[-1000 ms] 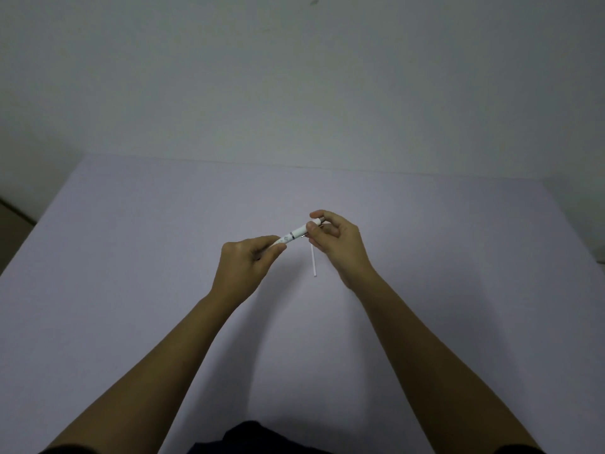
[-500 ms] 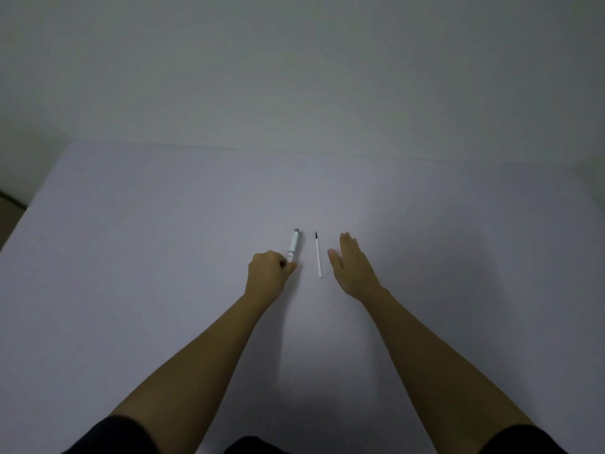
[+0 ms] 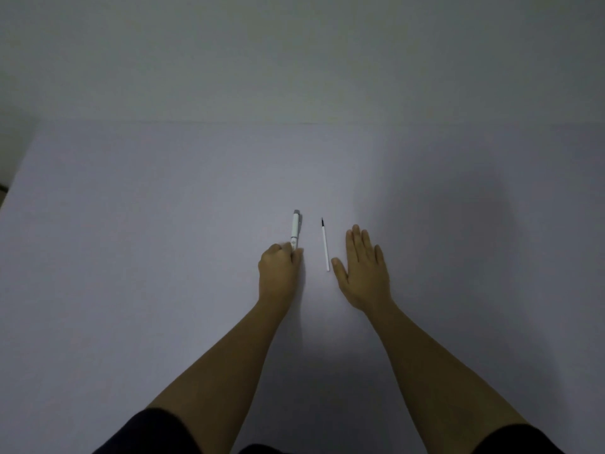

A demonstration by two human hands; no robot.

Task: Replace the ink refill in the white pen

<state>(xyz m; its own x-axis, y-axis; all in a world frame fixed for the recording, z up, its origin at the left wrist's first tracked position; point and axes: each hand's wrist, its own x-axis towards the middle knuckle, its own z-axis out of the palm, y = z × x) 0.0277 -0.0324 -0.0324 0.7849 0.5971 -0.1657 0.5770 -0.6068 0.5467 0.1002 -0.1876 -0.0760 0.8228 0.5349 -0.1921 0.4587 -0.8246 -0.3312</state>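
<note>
Pen: one white pen [image 3: 295, 232], a smooth, slim cylinder with a grey cap end pointing away from the person; it lies flat on the table, near the middle.
Refill: one thin white refill [image 3: 325, 246] with a dark tip at its far end, a straight narrow rod lying flat, roughly parallel to the pen and just to its right, apart from it.
Table: one flat, matte, pale lilac-grey table [image 3: 131, 224], plain and even in texture.
Wall: a bare, dull grey wall [image 3: 294, 60] behind the table's far edge.
Left hand: the left hand [image 3: 278, 268] is curled, knuckles up, its fingers pinched around the near end of the pen, forearm stretched straight forward.
Right hand: the right hand [image 3: 363, 267] lies flat, palm down, fingers straight and close together, thumb spread towards the refill, its tip just beside the refill's near end; whether they touch cannot be told. It holds nothing.
Sleeves: two dark short sleeves [image 3: 154, 434] at the bottom edge.
Count: two hands, one pen, one refill.
</note>
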